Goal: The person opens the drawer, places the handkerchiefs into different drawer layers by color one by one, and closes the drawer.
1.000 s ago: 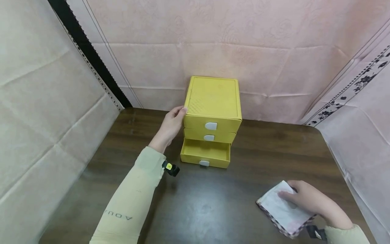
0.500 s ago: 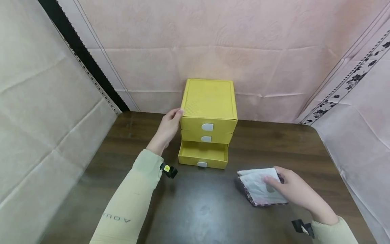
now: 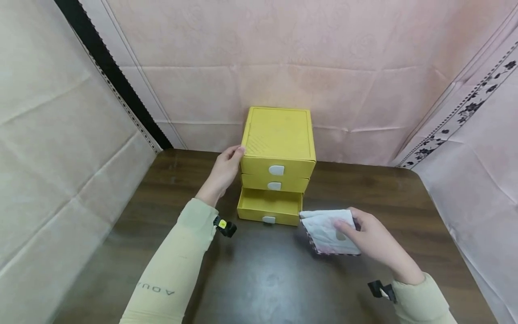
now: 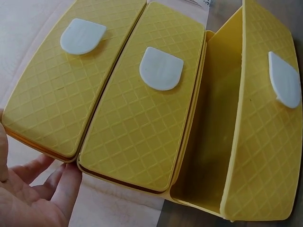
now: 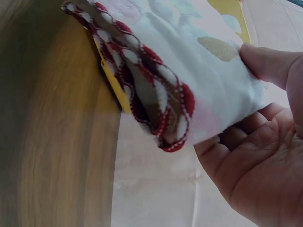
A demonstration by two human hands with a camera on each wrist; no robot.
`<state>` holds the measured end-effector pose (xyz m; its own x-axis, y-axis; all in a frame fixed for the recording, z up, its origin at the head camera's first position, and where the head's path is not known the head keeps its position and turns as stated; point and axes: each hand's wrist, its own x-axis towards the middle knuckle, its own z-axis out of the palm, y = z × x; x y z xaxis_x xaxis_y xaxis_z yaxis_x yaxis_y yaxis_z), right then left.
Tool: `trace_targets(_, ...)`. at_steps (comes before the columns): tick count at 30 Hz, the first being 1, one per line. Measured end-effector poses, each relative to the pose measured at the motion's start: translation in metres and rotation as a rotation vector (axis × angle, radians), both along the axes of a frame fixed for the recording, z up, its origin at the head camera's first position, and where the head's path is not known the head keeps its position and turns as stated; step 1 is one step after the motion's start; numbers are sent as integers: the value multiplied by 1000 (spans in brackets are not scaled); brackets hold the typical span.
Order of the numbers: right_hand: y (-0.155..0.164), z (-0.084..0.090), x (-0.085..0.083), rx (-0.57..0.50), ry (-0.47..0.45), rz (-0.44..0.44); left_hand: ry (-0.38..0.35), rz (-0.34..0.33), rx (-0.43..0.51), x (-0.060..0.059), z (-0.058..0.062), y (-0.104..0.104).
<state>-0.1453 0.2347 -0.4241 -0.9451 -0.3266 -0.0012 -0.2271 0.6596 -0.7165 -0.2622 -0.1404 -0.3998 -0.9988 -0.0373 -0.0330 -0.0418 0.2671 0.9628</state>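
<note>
Right hand (image 3: 374,238) pinches a folded white cloth (image 3: 328,230), thumb on top, fingers under; scalloped red-and-dark edging, soft layers. Cloth sits just right of the open bottom drawer (image 3: 270,208). Left hand (image 3: 224,170) rests against the left side of the yellow plastic 3-drawer box (image 3: 279,135), fingers loosely straight. Diamond-embossed fronts, white tab pulls. Dark wood-grain table (image 3: 259,279).

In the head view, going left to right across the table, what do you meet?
Left hand resting on the side of the yellow drawer unit → its open bottom drawer → folded cloth → right hand that holds the cloth.
</note>
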Motion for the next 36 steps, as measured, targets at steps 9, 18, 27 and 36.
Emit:
trace_targets(9,-26,5,-10,-84,-36,-27,-17,1,-5,1,0,1)
trace_targets(18,-63,9,-24,-211,-66,-35,11,15,-5,-1,0,0)
trace_targets(27,-86,-17,-47,-413,-131,-50,20,28,9,-2,-3,0)
trace_targets(36,-96,-49,-63,-399,-190,-97,23,25,11,-3,-4,0)
